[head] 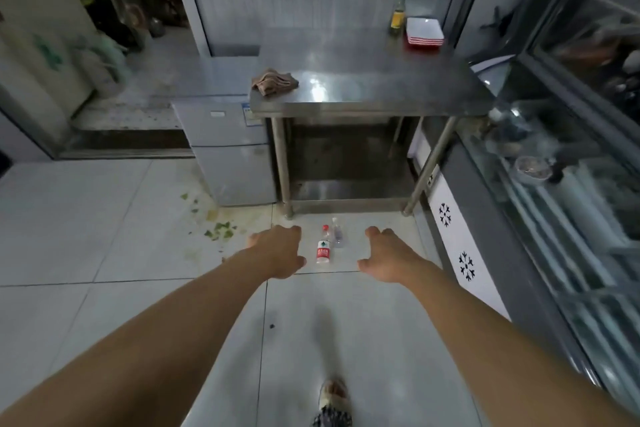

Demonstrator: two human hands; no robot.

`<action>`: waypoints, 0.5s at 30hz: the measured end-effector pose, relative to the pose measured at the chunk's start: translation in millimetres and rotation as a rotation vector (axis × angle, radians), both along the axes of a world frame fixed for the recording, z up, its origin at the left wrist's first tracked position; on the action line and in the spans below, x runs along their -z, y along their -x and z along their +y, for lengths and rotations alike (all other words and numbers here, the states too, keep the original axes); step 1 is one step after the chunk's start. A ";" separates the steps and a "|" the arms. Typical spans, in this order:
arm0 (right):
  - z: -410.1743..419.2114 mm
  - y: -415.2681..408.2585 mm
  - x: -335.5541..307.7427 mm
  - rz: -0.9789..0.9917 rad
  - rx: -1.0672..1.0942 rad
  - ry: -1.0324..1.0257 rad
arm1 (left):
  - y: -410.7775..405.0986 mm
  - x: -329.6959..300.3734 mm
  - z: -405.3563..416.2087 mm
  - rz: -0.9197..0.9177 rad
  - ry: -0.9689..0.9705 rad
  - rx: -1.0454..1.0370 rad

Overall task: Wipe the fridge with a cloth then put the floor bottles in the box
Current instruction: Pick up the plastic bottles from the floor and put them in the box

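Two plastic bottles lie on the tiled floor in front of a steel table: one with a red cap and red label (323, 249), and a clear one (337, 233) just right of it. My left hand (278, 250) reaches out left of them, fingers loosely curled, holding nothing. My right hand (388, 255) is stretched out to their right, also empty. A crumpled brown cloth (275, 81) sits on the left corner of the steel table (374, 87). A small grey fridge (230, 149) stands left of the table. No box is in view.
On the table's far right stand a glass bottle with yellow liquid (398, 12) and a stack of white-and-red trays (425, 32). A glass-fronted display fridge (554, 184) runs along the right. Green leaf scraps (220, 230) litter the floor at left. My foot (334, 402) is below.
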State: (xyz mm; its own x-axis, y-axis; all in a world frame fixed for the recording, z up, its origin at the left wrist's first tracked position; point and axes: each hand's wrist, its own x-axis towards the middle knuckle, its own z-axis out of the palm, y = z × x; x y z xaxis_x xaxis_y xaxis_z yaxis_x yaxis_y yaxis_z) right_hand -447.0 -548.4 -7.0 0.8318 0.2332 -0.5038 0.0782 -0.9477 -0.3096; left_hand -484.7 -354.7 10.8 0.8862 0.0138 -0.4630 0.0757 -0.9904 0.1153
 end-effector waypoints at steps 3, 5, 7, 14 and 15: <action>6.1 -59.5 28.7 0.039 -0.025 0.028 | -55.4 29.8 3.9 0.048 0.015 -0.044; 9.4 -92.8 49.4 0.046 -0.028 0.043 | -86.3 49.9 7.4 0.060 0.020 -0.065; 13.3 -121.6 71.7 0.055 -0.026 0.050 | -114.4 72.2 13.0 0.079 0.030 -0.083; 27.4 -201.7 159.0 0.161 -0.004 0.096 | -206.9 166.5 35.7 0.171 0.065 -0.088; 29.8 -212.0 173.3 0.168 0.004 0.101 | -219.6 183.5 38.3 0.185 0.065 -0.080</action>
State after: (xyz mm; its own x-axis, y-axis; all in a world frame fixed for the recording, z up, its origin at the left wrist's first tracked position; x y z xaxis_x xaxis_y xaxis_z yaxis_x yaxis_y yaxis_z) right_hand -235.0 -518.6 -180.3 0.7346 0.1708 -0.6567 0.0292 -0.9749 -0.2208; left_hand -265.1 -316.3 -172.7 0.7834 0.0460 -0.6199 0.1799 -0.9714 0.1552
